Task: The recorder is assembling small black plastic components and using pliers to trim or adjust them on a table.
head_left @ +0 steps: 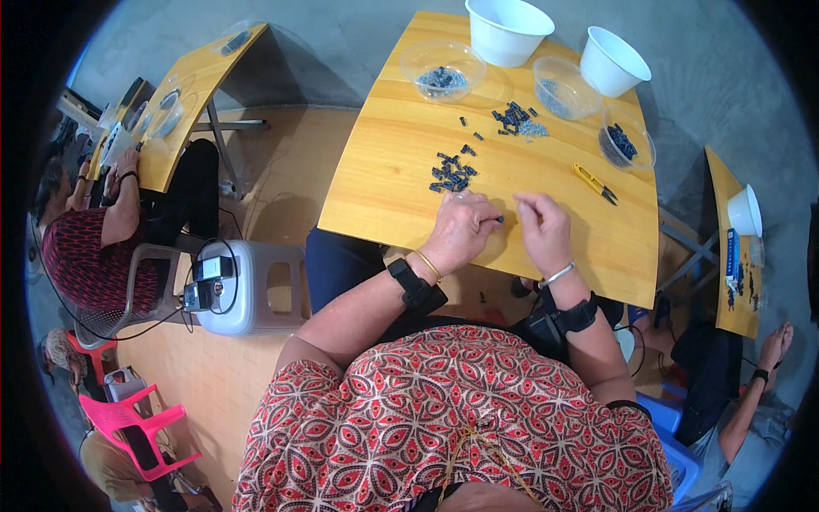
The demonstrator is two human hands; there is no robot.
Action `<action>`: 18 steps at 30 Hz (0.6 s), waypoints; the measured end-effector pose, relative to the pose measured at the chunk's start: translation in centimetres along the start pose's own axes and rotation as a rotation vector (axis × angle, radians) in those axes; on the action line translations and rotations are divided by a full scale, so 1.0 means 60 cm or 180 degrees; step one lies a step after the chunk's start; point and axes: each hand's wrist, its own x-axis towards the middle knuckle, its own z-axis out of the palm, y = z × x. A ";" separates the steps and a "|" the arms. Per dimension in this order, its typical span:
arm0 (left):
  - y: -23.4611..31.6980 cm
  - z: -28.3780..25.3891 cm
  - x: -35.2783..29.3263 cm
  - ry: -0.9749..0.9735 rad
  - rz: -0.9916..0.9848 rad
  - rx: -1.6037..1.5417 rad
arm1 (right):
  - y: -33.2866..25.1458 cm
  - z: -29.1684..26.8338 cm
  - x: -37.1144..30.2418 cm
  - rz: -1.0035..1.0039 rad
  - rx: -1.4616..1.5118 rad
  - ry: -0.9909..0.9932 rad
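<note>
My left hand (461, 229) is closed over the near edge of the wooden table, pinching a small dark plastic part (500, 219) whose tip sticks out past the fingers. Just to its right my right hand (544, 229) hovers apart from it, fingers curled together; whatever they may hold is hidden. Beyond my left hand lies a loose pile of small black plastic parts (452, 173). Farther off is a second pile of black parts (512, 118), beside a heap of tiny grey pieces (535, 130). Yellow thread snips (593, 183) rest to the right.
Clear round tubs (444, 70) with small parts, a clear tub of grey pieces (559, 98) and a tub of black parts (621, 141) stand toward the back. Two white bowls (510, 32) are behind them. A white stool (247, 290) carries small devices. Other people sit at side tables.
</note>
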 end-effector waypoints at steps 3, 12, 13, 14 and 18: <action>-0.002 0.005 -0.003 0.0086 0.0060 0.0015 | -0.014 0.023 0.040 0.0365 0.0833 0.0545; -0.010 0.014 -0.010 0.0153 0.0127 -0.0002 | 0.015 0.069 0.053 -0.0394 -0.0743 0.0209; -0.009 0.014 -0.009 0.0152 0.0088 0.0045 | 0.016 0.070 0.053 -0.0391 -0.0744 0.0207; -0.008 0.015 -0.008 0.0148 0.0047 0.0090 | 0.018 0.072 0.053 -0.0350 -0.0763 0.0217; -0.008 0.013 -0.005 0.0109 0.0138 0.0122 | 0.013 0.070 0.052 -0.0278 -0.0845 0.0211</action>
